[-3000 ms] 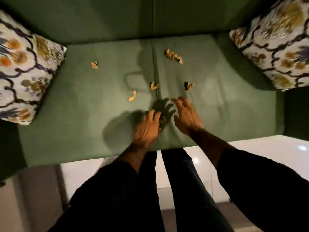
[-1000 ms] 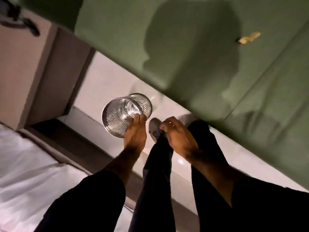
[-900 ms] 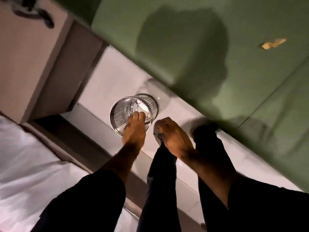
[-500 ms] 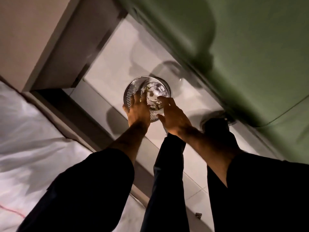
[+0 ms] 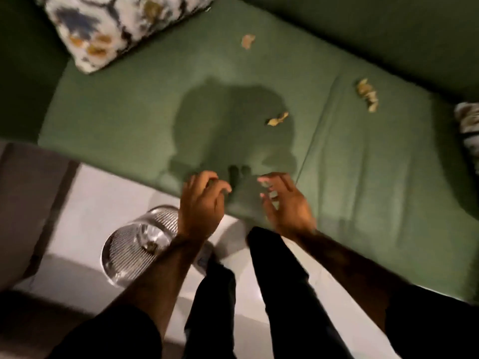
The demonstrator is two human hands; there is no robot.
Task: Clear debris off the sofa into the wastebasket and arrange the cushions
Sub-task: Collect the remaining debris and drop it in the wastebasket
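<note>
The green sofa seat (image 5: pixel 134 120) fills the upper view. Tan scraps of debris lie on it: one far back (image 5: pixel 248 41), one mid-seat (image 5: pixel 277 119), a cluster (image 5: pixel 367 94) to the right. My left hand (image 5: pixel 201 206) and my right hand (image 5: pixel 286 203) hover over the seat's front edge, fingers spread and curled, holding nothing that I can see. The round metal mesh wastebasket (image 5: pixel 124 255) stands on the floor below my left wrist, with some scraps at its bottom. A patterned cushion (image 5: pixel 114 24) leans at the far left; another cushion (image 5: pixel 469 130) shows at the right edge.
The pale tiled floor (image 5: pixel 103 193) runs along the sofa front. A grey-brown piece of furniture (image 5: pixel 28 203) stands at the left beside the wastebasket. My dark-trousered legs (image 5: pixel 280 294) stand close to the sofa edge.
My view has swung from the wastebasket back up to the sofa. Both hands left the basket's mouth and moved up over the seat's front edge, now empty.
</note>
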